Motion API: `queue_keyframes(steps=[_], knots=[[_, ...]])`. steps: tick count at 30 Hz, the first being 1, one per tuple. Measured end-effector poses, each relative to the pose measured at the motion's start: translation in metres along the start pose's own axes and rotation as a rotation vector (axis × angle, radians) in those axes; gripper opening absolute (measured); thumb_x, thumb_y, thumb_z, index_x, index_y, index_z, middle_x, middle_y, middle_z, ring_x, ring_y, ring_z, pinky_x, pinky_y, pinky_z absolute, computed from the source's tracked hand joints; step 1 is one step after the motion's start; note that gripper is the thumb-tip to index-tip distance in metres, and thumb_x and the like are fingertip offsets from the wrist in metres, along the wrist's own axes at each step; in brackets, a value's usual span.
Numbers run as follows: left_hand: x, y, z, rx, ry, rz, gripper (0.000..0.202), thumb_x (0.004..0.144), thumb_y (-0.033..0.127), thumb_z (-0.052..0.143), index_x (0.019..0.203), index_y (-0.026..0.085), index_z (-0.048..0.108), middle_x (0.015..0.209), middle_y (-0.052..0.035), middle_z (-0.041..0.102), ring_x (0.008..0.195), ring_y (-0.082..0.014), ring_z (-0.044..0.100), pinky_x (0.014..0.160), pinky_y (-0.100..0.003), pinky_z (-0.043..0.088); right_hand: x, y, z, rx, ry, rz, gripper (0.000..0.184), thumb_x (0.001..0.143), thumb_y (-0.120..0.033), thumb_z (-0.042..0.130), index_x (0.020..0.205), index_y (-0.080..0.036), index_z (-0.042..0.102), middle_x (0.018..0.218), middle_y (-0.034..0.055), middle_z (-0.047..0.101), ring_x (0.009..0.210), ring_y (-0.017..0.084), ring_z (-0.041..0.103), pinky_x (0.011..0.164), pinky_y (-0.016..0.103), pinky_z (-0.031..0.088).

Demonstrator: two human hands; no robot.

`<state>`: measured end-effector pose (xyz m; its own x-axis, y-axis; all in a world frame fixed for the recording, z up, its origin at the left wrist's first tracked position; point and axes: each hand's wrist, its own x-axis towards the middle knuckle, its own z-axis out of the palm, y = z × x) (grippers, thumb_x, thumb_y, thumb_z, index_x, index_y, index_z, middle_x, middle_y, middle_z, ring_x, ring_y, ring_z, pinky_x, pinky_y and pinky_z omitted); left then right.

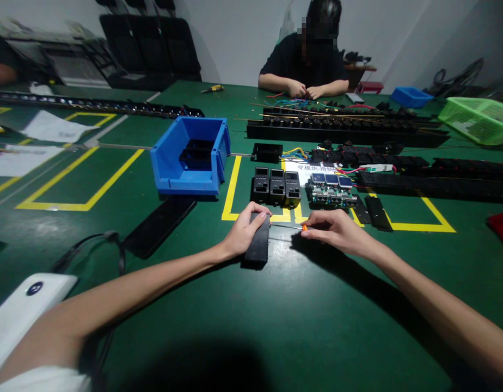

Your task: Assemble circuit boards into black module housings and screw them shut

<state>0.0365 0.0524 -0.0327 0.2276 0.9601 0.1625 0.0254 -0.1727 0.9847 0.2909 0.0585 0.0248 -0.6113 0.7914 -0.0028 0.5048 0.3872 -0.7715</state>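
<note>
My left hand (245, 231) is wrapped around a black rectangular housing (257, 247) that rests on the green table. Between the fingertips of my right hand (337, 230) is the orange handle of a thin screwdriver (304, 228). Its shaft points left, and the tip meets the upper right side of the housing near my left thumb. Just beyond stand several black modules (277, 186) in a row. To their right lie green circuit boards (333, 191) with small screens. Two flat black pieces (378, 213) lie beside the boards.
A blue bin (190, 182) with black parts stands at left, near a black phone-like slab (159, 226). A white device (33, 305) with a cable lies at lower left. Long black strips (345, 130) fill the back right, before a seated person (302, 65). A green basket (480, 122) is farther right.
</note>
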Motion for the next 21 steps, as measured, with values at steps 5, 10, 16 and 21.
queue_keyframes(steps=[5,10,16,21], knots=[[0.001,-0.001,0.0,0.057,0.016,0.021,0.021,0.094,0.036,0.051,0.095,0.016,0.057,0.098,-0.0051,0.062,0.092,-0.0181,0.059,0.09,-0.033,0.045,-0.001,0.011,0.001,-0.611,0.123,-0.318,0.023,0.096,-0.033,0.054,0.1,-0.016,0.069,0.086,0.0082,0.072,0.075,0.017,0.066,0.064,0.026,0.047],[0.001,-0.003,0.0,0.073,0.022,0.022,0.022,0.095,0.037,0.05,0.096,0.016,0.057,0.097,-0.0046,0.062,0.095,-0.0181,0.058,0.091,-0.032,0.044,-0.004,0.014,0.002,-0.947,0.239,-0.582,0.021,0.096,-0.027,0.054,0.102,-0.011,0.066,0.078,0.0079,0.068,0.067,0.016,0.061,0.056,0.026,0.043],[0.001,-0.003,0.0,0.054,0.018,0.012,0.022,0.095,0.038,0.05,0.096,0.017,0.057,0.095,-0.0042,0.063,0.092,-0.0179,0.059,0.088,-0.032,0.045,-0.008,0.012,-0.003,-1.007,0.254,-0.719,0.012,0.095,-0.015,0.053,0.094,-0.013,0.065,0.084,0.0077,0.071,0.07,0.015,0.061,0.06,0.028,0.045],[0.001,-0.003,0.0,0.06,0.011,0.02,0.022,0.094,0.038,0.05,0.096,0.016,0.057,0.093,-0.0044,0.063,0.092,-0.0182,0.059,0.087,-0.032,0.045,-0.005,0.013,-0.002,-0.942,0.269,-0.703,0.012,0.095,-0.018,0.055,0.093,-0.014,0.066,0.082,0.0065,0.072,0.067,0.014,0.063,0.06,0.027,0.045]])
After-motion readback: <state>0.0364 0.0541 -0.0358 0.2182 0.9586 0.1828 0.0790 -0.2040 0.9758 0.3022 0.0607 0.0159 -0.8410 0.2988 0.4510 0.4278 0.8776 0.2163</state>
